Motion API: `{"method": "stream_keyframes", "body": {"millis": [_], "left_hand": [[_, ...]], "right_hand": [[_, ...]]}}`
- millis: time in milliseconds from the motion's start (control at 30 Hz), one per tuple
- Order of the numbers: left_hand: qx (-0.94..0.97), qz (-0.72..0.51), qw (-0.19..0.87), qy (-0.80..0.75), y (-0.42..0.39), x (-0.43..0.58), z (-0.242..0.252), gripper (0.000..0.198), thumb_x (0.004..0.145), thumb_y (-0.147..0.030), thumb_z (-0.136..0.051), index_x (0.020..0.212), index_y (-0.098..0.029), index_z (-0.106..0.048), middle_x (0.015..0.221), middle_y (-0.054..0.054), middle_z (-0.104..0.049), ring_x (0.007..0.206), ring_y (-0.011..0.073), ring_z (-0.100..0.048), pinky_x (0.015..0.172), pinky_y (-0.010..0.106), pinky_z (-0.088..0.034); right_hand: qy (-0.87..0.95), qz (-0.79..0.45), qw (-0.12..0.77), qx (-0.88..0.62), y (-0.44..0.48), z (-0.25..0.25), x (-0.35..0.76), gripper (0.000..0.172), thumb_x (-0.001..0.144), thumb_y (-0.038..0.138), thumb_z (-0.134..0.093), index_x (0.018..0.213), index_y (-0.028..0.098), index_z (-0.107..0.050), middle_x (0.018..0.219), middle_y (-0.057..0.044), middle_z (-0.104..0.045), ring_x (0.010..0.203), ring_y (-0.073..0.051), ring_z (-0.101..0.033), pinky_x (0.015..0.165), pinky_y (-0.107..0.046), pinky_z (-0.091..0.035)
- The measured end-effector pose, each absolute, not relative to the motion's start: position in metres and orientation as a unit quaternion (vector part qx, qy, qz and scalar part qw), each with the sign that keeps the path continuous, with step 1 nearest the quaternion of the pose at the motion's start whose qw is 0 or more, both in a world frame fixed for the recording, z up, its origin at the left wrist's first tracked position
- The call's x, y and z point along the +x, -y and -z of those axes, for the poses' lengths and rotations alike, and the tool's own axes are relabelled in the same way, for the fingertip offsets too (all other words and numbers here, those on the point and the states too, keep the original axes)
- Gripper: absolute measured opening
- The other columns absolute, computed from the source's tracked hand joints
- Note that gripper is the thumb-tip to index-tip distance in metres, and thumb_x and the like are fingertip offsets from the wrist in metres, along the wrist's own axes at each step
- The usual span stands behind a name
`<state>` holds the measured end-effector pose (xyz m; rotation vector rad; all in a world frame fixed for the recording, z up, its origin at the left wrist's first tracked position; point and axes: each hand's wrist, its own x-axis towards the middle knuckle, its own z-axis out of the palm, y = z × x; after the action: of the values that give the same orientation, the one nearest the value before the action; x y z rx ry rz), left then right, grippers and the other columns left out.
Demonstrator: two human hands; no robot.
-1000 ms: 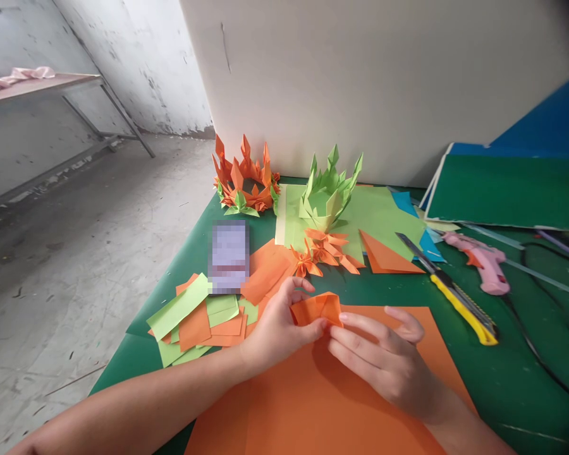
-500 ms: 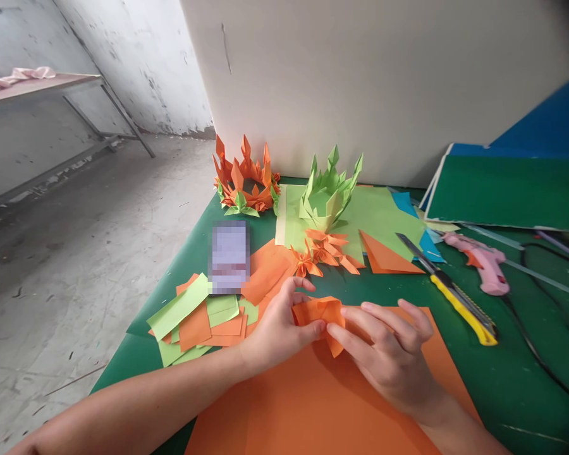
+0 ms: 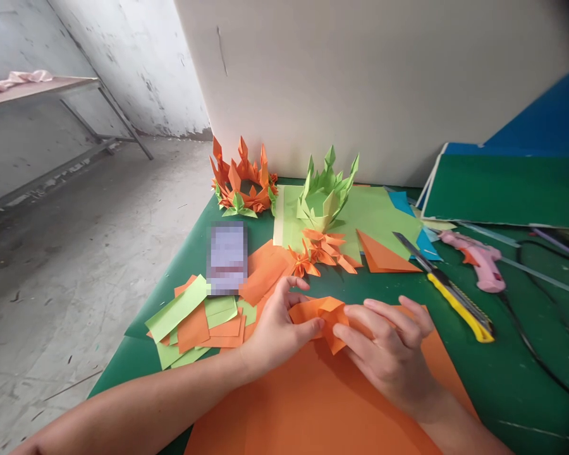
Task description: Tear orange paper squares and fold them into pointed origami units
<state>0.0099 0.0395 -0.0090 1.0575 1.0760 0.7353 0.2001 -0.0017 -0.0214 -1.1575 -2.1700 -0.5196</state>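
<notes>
Between my two hands is a small piece of folded orange paper (image 3: 330,319), partly opened out, with creases and a point hanging down. My left hand (image 3: 284,322) pinches its left side, thumb in front and fingers behind. The thumb and forefinger of my right hand (image 3: 384,344) grip the right side, while the other fingers stick out. Below the hands lies a large orange sheet (image 3: 303,404). Just beyond them sit several folded orange paper flowers (image 3: 320,249) and an orange paper triangle (image 3: 386,256).
A yellow utility knife (image 3: 455,303) with its blade out and a pink glue gun (image 3: 477,259) lie right. Green paper crown (image 3: 325,196) and orange paper crown (image 3: 244,180) stand at the back. Paper pieces (image 3: 194,322) and a blurred rectangular object (image 3: 227,256) lie left.
The right thumb and forefinger have shifted slightly right along the folded paper, and its right-hand flap stands more open. Both hands keep their hold.
</notes>
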Motion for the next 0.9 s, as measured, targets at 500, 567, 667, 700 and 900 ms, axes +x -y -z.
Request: {"method": "stream_keyframes", "body": {"millis": [500,567,667,700,900], "left_hand": [[0.487,-0.329,0.635,-0.502,-0.039,0.011,0.008,0.041,0.073,-0.025,-0.073,0.102,-0.025,-0.044,0.101,0.0,-0.056,0.056,0.0036,-0.051,0.048,0.017,-0.043],[0.493,-0.316,0.645,-0.491,-0.039,0.01,0.01,0.041,0.074,-0.023,-0.072,0.103,-0.025,-0.043,0.099,-0.001,-0.057,0.054,0.003,-0.049,0.048,0.017,-0.042],[0.519,-0.307,0.645,-0.469,-0.039,0.008,0.013,0.039,0.077,-0.023,-0.07,0.106,-0.026,-0.043,0.099,-0.001,-0.058,0.052,0.0026,-0.047,0.048,0.017,-0.042],[0.53,-0.309,0.643,-0.458,-0.039,0.007,0.014,0.039,0.078,-0.023,-0.07,0.107,-0.026,-0.044,0.1,0.0,-0.058,0.053,0.0026,-0.047,0.048,0.017,-0.042],[0.529,-0.314,0.678,-0.403,-0.04,0.006,0.011,0.038,0.078,-0.041,-0.073,0.107,-0.021,-0.058,0.091,0.001,-0.059,0.066,0.0094,-0.054,0.055,0.021,-0.045]], "right_hand": [[0.737,-0.257,0.368,-0.506,-0.007,0.026,0.197,0.018,0.098,0.029,-0.049,0.082,0.024,-0.056,0.083,-0.004,-0.063,0.082,-0.021,-0.058,0.071,-0.033,-0.051],[0.736,-0.253,0.369,-0.507,-0.007,0.026,0.196,0.021,0.098,0.028,-0.049,0.078,0.023,-0.055,0.078,-0.003,-0.062,0.077,-0.02,-0.057,0.069,-0.033,-0.049],[0.737,-0.241,0.369,-0.512,-0.008,0.027,0.196,0.024,0.097,0.025,-0.05,0.074,0.023,-0.052,0.073,-0.001,-0.06,0.075,-0.019,-0.056,0.067,-0.033,-0.048],[0.738,-0.237,0.369,-0.513,-0.008,0.027,0.196,0.024,0.097,0.024,-0.05,0.073,0.023,-0.051,0.073,-0.001,-0.06,0.075,-0.019,-0.056,0.067,-0.033,-0.047],[0.756,-0.214,0.356,-0.506,-0.007,0.027,0.197,0.021,0.094,0.02,-0.052,0.073,0.023,-0.049,0.071,0.0,-0.058,0.073,-0.018,-0.055,0.067,-0.033,-0.045]]}}
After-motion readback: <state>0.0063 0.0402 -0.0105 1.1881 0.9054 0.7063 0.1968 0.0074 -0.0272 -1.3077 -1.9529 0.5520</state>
